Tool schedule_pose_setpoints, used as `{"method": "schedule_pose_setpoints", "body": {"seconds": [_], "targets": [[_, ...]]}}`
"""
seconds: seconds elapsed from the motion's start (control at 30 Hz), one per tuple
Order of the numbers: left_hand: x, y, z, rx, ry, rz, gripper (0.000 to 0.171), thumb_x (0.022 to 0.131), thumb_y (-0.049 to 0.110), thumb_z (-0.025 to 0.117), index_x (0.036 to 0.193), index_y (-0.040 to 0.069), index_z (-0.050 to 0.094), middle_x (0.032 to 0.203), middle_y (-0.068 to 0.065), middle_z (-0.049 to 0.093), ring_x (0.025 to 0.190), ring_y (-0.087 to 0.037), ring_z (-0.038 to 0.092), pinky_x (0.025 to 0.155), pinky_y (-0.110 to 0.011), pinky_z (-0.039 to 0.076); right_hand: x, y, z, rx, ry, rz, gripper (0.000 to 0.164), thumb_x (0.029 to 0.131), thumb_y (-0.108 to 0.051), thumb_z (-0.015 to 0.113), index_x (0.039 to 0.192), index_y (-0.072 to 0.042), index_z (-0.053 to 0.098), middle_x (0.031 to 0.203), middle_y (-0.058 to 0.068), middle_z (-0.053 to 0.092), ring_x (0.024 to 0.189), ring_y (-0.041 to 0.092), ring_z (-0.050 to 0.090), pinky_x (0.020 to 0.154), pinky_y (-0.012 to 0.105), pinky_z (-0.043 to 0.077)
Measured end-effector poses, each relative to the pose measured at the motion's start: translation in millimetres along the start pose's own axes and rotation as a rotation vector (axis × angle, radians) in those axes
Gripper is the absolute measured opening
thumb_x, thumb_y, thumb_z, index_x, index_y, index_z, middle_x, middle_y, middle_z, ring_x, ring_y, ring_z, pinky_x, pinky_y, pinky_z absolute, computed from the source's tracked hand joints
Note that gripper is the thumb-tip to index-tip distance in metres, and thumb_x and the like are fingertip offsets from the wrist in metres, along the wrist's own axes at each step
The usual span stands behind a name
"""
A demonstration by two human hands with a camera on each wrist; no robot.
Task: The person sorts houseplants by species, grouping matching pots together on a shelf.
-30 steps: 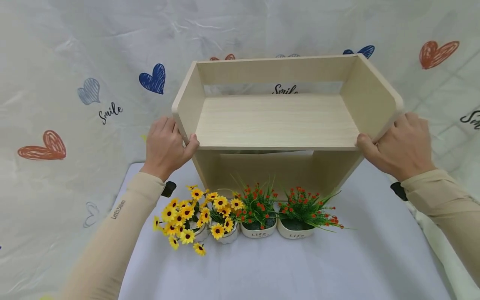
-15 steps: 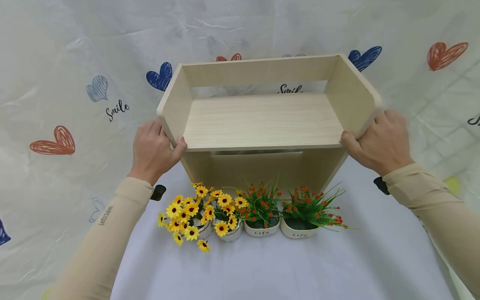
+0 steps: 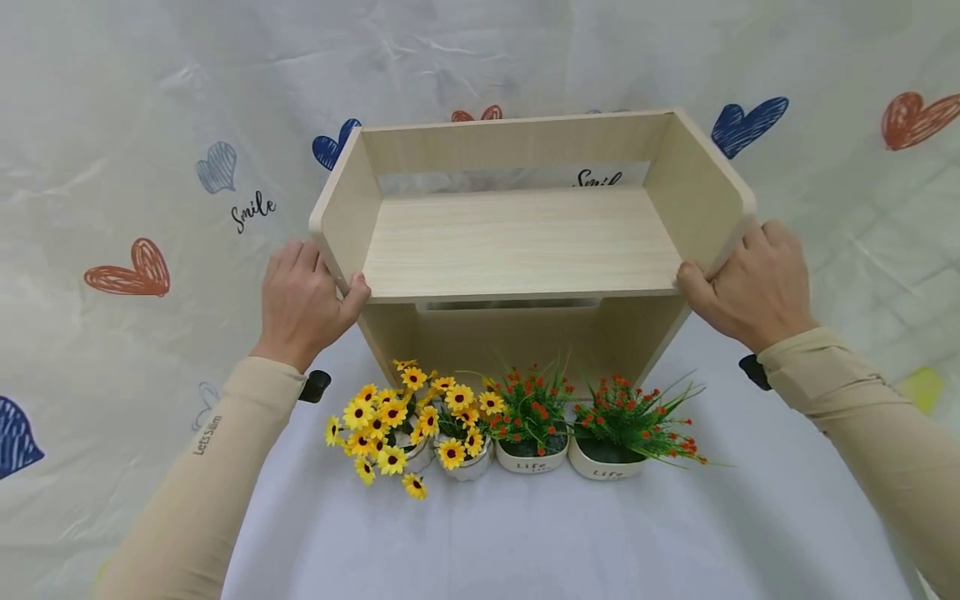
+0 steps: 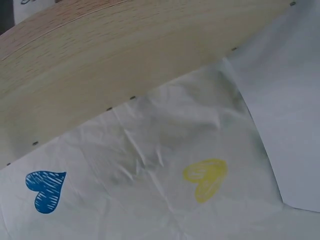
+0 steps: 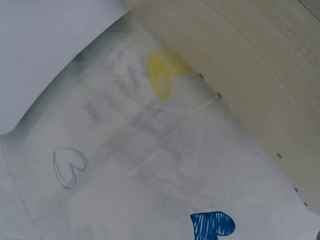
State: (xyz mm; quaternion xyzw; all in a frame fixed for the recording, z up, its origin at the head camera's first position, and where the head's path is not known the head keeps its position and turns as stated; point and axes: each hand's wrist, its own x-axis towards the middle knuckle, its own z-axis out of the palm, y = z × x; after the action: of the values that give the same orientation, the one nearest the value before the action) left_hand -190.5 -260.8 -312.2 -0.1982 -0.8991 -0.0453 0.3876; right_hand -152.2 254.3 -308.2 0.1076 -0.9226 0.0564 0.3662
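A pale wooden two-tier shelf (image 3: 517, 237) stands upright at the back of the table, between my two hands. My left hand (image 3: 300, 300) grips its left side panel, thumb on the front edge by the upper board and fingers round the outside. On the opposite side panel my right hand (image 3: 753, 292) holds in the same way, its thumb at the board's right corner. The left wrist view shows the shelf's outer side (image 4: 125, 60) with small dark screw holes along its edge. A similar side panel (image 5: 240, 75) crosses the right wrist view. Neither wrist view shows the fingers.
Two pots of yellow flowers (image 3: 390, 417) and two white oval pots of red-flowered greenery (image 3: 531, 421) stand in a row before the shelf's lower opening. They stand on a white-covered table (image 3: 525, 542). Behind hangs a pale sheet (image 3: 150, 100) printed with hearts.
The shelf has shifted left relative to the potted flowers and turned slightly, with both hands keeping their grip. Most of this shift came in the first half second. The head view has also moved a little.
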Motion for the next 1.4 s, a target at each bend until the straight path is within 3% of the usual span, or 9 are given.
{"method": "schedule_pose_setpoints", "body": {"seconds": [0.27, 0.73, 1.13, 1.4], "targets": [[-2.6, -5.7, -4.3, 0.009, 0.002, 0.012, 0.062, 0.095, 0.044, 0.044, 0.114, -0.011, 0.067, 0.102, -0.025, 0.070, 0.086, -0.038, 0.050, 0.077, -0.047, 0.042, 3.7, -5.2, 4.4, 0.000, 0.044, -0.051, 0.046, 0.087, -0.043, 0.031, 0.066, -0.004, 0.044, 0.065, 0.021, 0.051, 0.060, 0.035, 0.036, 0.060, 0.038, 0.023], [-8.7, -11.7, -6.8, -0.027, -0.015, -0.014, 0.061, 0.096, 0.043, 0.042, 0.120, -0.008, 0.066, 0.105, -0.023, 0.069, 0.089, -0.038, 0.048, 0.078, -0.048, 0.039, -2.9, -15.7, 4.6, 0.017, 0.084, -0.054, 0.048, 0.086, -0.045, 0.032, 0.062, -0.005, 0.042, 0.066, 0.023, 0.050, 0.062, 0.038, 0.037, 0.062, 0.042, 0.023], [-10.4, -9.5, -10.2, -0.079, 0.034, -0.004, 0.057, 0.094, 0.040, 0.044, 0.114, -0.009, 0.068, 0.103, -0.024, 0.072, 0.083, -0.038, 0.048, 0.075, -0.048, 0.037, -5.4, -17.0, 2.4, 0.057, 0.129, -0.078, 0.045, 0.085, -0.042, 0.034, 0.058, -0.006, 0.039, 0.055, 0.022, 0.049, 0.057, 0.035, 0.035, 0.062, 0.041, 0.022], [-12.3, -7.9, -9.2, -0.089, 0.036, -0.011, 0.058, 0.094, 0.040, 0.044, 0.116, -0.009, 0.068, 0.105, -0.024, 0.073, 0.086, -0.038, 0.049, 0.076, -0.048, 0.038, -6.0, -16.6, 0.8, 0.086, 0.113, -0.062, 0.045, 0.085, -0.041, 0.036, 0.069, -0.001, 0.050, 0.066, 0.024, 0.058, 0.062, 0.036, 0.040, 0.064, 0.043, 0.024]]}}
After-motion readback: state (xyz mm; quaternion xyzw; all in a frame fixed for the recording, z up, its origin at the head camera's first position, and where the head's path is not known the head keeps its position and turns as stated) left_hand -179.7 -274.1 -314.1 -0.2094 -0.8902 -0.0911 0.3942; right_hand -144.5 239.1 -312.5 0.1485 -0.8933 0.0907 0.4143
